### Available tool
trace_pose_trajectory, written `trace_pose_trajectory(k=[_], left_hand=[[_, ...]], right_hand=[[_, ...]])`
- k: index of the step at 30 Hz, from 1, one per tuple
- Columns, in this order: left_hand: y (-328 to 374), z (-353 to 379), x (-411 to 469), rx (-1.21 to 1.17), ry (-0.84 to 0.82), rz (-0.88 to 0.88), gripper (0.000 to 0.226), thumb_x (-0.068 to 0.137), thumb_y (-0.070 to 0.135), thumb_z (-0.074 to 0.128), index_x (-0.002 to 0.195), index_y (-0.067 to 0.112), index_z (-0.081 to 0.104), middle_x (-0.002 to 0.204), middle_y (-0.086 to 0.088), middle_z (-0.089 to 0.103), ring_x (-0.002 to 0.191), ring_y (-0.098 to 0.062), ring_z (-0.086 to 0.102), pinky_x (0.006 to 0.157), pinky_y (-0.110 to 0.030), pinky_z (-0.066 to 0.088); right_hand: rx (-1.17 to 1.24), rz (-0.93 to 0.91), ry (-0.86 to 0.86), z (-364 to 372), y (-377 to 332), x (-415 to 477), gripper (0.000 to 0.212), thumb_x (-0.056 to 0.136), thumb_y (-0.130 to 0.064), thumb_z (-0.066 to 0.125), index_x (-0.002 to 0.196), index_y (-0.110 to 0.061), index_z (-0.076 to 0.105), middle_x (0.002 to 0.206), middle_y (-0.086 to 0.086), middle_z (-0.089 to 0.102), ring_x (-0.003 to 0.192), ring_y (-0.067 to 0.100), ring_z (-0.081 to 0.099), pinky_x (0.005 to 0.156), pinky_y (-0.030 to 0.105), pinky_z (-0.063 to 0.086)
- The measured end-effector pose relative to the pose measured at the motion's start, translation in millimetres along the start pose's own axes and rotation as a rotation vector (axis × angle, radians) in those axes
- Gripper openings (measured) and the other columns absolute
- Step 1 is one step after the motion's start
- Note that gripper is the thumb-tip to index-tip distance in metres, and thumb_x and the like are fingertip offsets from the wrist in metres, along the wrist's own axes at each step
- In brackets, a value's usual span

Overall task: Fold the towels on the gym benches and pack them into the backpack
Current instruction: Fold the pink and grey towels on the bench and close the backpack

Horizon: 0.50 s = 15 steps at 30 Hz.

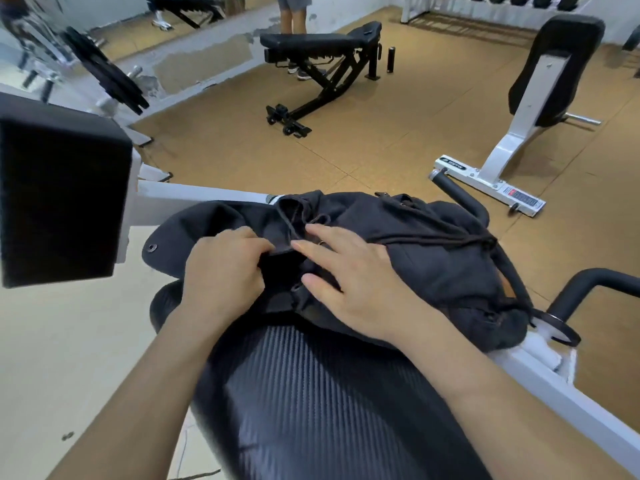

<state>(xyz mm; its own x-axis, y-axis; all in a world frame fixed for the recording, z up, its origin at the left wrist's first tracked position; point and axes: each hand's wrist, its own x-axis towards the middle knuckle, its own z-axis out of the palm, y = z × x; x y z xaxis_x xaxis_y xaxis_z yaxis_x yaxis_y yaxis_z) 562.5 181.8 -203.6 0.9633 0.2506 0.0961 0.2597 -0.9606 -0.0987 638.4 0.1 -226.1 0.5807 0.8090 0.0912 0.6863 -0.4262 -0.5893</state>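
The backpack (pixel 450 268) lay slumped on the tabletop (pixel 311 403), its mouth by the hands. The left hand (pixel 225 271) pinched the rim fabric in its grip. The right hand (pixel 356 289) lay flat on top, grip released. No towels showed, so packing looked done, and closing the bag seemingly remained.

One backpack (pixel 443 271). Two hands: left hand (pixel 225 268), right hand (pixel 360 289). Three benches: near bench (pixel 311 393), black bench (pixel 311 41), white bench (pixel 502 157). One bottle (pixel 391 59). One bystander (pixel 292 12). Plates (pixel 104 74), perhaps six; blurred.
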Motion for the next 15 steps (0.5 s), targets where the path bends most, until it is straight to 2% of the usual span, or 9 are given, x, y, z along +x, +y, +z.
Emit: trace_pose_trajectory(k=[2,3,5,6,9,10,12,13,15], left_hand=[[-11.6,-14.5,-2.8,-0.142,0.240,-0.021,0.032,0.064,0.007,0.050,0.076,0.021,0.076,0.082,0.002,0.069,0.073,-0.029,0.060,0.069,-0.043,0.049],[-15.6,-23.8,-3.5,-0.199,0.320,0.005,0.031,0.062,0.007,0.048,0.070,0.020,0.075,0.079,0.003,0.068,0.071,-0.027,0.060,0.073,-0.044,0.048],[-8.0,-45.0,-4.1,-0.245,0.344,0.146,0.031,0.061,0.010,0.043,0.065,0.021,0.072,0.077,0.007,0.067,0.075,-0.022,0.061,0.083,-0.045,0.046],[0.6,-53.4,-2.2,-0.266,0.314,0.243,0.032,0.061,0.011,0.041,0.065,0.021,0.071,0.077,0.008,0.067,0.077,-0.021,0.062,0.085,-0.045,0.046],[30.8,-78.1,5.1,-0.471,0.221,0.334,0.033,0.060,0.006,0.047,0.078,0.021,0.070,0.080,0.008,0.065,0.082,-0.019,0.058,0.071,-0.045,0.049],[35.0,-82.9,6.9,-0.581,0.211,0.322,0.036,0.062,0.006,0.052,0.088,0.024,0.070,0.086,0.009,0.064,0.087,-0.017,0.057,0.075,-0.042,0.049],[34.6,-84.1,7.6,-0.728,0.216,0.316,0.046,0.068,0.014,0.065,0.111,0.029,0.065,0.108,0.009,0.060,0.106,-0.014,0.052,0.092,-0.035,0.044],[32.0,-81.0,7.6,-0.737,0.270,0.297,0.049,0.070,0.022,0.070,0.117,0.031,0.062,0.119,0.008,0.056,0.115,-0.014,0.048,0.099,-0.033,0.040],[32.5,-72.2,10.3,-0.691,0.384,0.231,0.046,0.073,0.039,0.073,0.117,0.032,0.064,0.128,0.006,0.049,0.120,-0.017,0.041,0.102,-0.029,0.034]], right_hand=[[0.078,0.085,-0.147,8.0,-5.9,3.5,0.069,0.094,-0.045,0.053,0.153,-0.036,0.018,0.159,-0.014,0.021,0.145,0.010,0.019,0.112,0.053,0.024],[0.148,0.137,-0.172,6.5,-8.6,4.0,0.077,0.091,-0.048,0.057,0.153,-0.037,0.014,0.158,-0.016,0.021,0.145,0.009,0.019,0.114,0.053,0.021],[0.248,0.153,-0.122,-3.2,-21.5,2.5,0.085,0.083,-0.052,0.065,0.151,-0.044,0.014,0.152,-0.022,0.029,0.142,0.005,0.024,0.113,0.047,0.019],[0.289,0.111,-0.069,-8.1,-30.3,1.2,0.081,0.081,-0.051,0.068,0.147,-0.048,0.021,0.145,-0.025,0.038,0.137,0.003,0.031,0.111,0.043,0.023],[0.639,0.073,0.195,-12.4,-46.6,-6.3,0.038,0.087,-0.032,0.069,0.120,-0.045,0.056,0.110,-0.022,0.066,0.106,-0.001,0.061,0.089,0.027,0.048],[0.786,0.129,0.297,-12.4,-45.1,-11.5,0.026,0.091,-0.024,0.065,0.111,-0.040,0.063,0.103,-0.016,0.071,0.095,0.003,0.067,0.079,0.024,0.052],[1.011,0.287,0.414,-15.6,-36.2,-24.1,0.019,0.096,-0.015,0.057,0.104,-0.026,0.071,0.095,-0.002,0.075,0.082,0.016,0.073,0.066,0.027,0.054],[1.098,0.352,0.430,-19.1,-30.1,-30.9,0.019,0.097,-0.015,0.055,0.104,-0.018,0.072,0.096,0.004,0.076,0.081,0.023,0.073,0.066,0.030,0.054],[1.242,0.416,0.433,-25.9,-17.1,-43.1,0.023,0.099,-0.018,0.052,0.107,-0.009,0.071,0.100,0.011,0.074,0.088,0.030,0.071,0.075,0.039,0.055]])
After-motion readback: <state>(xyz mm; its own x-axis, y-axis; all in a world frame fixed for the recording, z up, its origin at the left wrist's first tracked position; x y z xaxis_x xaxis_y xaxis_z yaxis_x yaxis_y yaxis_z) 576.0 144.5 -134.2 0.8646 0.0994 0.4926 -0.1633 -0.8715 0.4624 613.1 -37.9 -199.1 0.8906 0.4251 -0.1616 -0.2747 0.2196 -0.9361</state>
